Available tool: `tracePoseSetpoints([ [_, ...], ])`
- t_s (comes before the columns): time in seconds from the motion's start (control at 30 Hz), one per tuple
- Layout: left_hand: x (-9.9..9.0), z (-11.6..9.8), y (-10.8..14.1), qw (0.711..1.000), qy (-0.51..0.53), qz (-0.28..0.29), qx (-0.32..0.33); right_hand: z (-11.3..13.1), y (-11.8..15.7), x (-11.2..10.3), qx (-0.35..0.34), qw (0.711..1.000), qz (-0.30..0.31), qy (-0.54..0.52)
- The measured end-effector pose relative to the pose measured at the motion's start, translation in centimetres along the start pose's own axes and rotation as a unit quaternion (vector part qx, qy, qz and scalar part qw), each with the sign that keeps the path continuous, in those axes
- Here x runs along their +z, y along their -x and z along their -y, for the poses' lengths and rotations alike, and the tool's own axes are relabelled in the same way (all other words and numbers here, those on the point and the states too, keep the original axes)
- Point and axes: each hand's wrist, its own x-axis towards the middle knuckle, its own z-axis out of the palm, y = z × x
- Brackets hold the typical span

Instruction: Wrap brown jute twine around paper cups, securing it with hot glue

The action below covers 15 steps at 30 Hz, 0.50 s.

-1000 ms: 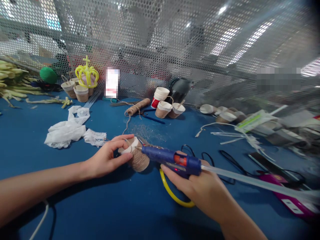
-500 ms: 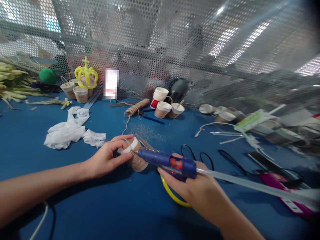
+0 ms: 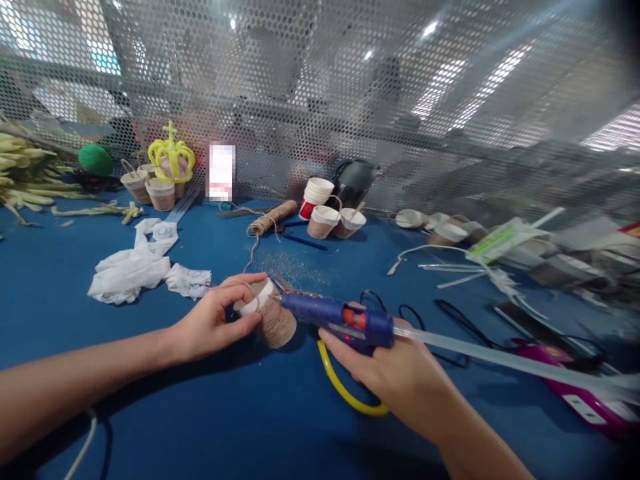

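Note:
Tilted on its side above the blue table, a paper cup [image 3: 277, 320] wrapped in brown twine has its white rim toward my left hand [image 3: 215, 320]. The fingers of that hand curl over the rim and grip it. My right hand [image 3: 400, 373] is closed around a blue glue gun [image 3: 340, 317], whose nozzle points left at the twine near the rim. A long clear glue stick [image 3: 480, 357] sticks out of the gun's back. Twine runs from behind the cup to a twine roll [image 3: 275, 217].
Twine-wrapped cups [image 3: 324, 222] stand at the back, others at the left near a yellow crown [image 3: 171, 160]. White lace [image 3: 127, 273] lies left. A magenta power strip [image 3: 585, 400], cables and more cups crowd the right. A perforated metal screen [image 3: 280, 100] closes off the back.
The glue gun's nozzle has drawn slightly back to the right from the cup's rim. My left hand keeps its grip on the cup, which has barely moved.

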Motion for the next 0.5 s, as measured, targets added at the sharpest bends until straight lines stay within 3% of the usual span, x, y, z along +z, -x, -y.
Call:
tracePoseSetpoints([
  [0.17, 0.1, -0.1, 0.0, 1.0, -0.009, -0.003, 0.0, 0.8, -0.7, -0.3, -0.08, 0.995, 0.015, 0.061],
  [0.5, 0.1, -0.1, 0.0, 1.0, -0.013, -0.006, 0.004, 1.4, -0.9, 0.3, -0.051, 0.996, -0.027, 0.064],
])
